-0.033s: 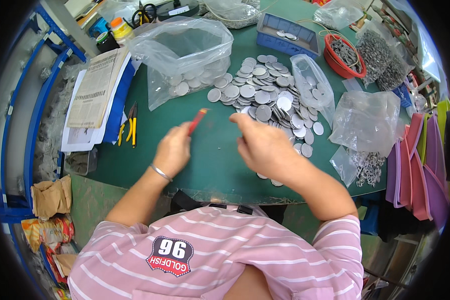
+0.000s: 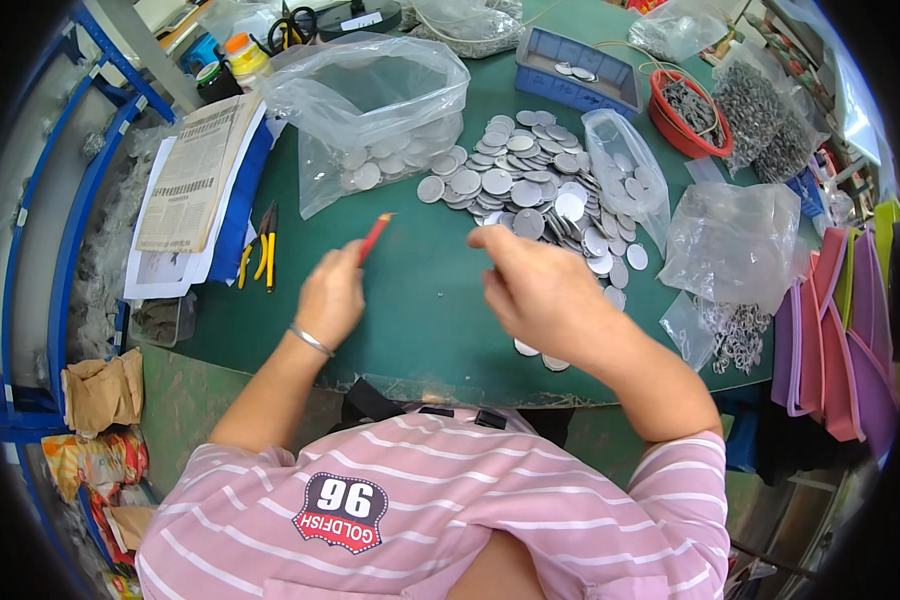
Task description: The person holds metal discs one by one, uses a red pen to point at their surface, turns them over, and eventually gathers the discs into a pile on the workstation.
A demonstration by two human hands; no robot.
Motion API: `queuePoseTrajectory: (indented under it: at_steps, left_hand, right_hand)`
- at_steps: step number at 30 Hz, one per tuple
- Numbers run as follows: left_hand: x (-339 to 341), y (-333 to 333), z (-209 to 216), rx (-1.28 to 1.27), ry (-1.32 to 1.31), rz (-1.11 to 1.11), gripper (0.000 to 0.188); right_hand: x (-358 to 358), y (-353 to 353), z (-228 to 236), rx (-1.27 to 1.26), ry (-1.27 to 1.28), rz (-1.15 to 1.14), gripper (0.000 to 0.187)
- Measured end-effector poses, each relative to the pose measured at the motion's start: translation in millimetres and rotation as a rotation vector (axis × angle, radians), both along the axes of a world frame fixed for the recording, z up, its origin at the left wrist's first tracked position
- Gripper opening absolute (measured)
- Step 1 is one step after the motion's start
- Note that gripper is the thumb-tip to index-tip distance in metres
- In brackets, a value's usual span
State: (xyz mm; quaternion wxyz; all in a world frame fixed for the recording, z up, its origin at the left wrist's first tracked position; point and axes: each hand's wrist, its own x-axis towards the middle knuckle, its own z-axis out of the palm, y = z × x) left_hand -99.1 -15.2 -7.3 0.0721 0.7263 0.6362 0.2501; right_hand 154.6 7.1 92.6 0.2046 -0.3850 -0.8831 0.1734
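My left hand [image 2: 332, 300], with a metal bangle at its wrist, is closed on a slim red tool [image 2: 374, 238] with a pale tip. The tip points up and away, above the green tabletop; its exact kind is blurred. To its right, my right hand [image 2: 535, 285] is curled with thumb and forefinger near each other. Anything in its fingers is too small or hidden to make out. Just beyond the right hand spreads a heap of round silvery-grey metal discs [image 2: 527, 193]. A clear plastic bag [image 2: 320, 160] holding more discs stands open behind my left hand.
Yellow-handled pliers [image 2: 261, 262] and papers [image 2: 195, 190] lie at the left. A blue bin [image 2: 577, 90] and a red bowl [image 2: 660, 112] of small metal parts stand at the back. Plastic bags [image 2: 730, 240] and small metal clasps [image 2: 738, 345] are at the right.
My left hand has moved slightly left with the red tool. My right hand has shifted a little right, so the hands are farther apart.
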Motion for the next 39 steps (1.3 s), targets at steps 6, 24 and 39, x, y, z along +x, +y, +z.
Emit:
queuePoseTrajectory:
  at_steps: [6, 24, 39]
  left_hand:
    - [-28, -14, -7, 0.271, 0.114, 0.055, 0.031]
    - [113, 176, -42, 0.090, 0.065, -0.251, 0.053]
    - [62, 88, -19, 0.054, -0.294, -0.523, 0.078]
  right_hand:
    - [57, 25, -25, -0.004, 0.081, -0.178, 0.018]
    - [124, 133, -149, -0.001, 0.134, -0.679, 0.059]
    - [19, 54, -112, -0.052, 0.173, -0.087, 0.071]
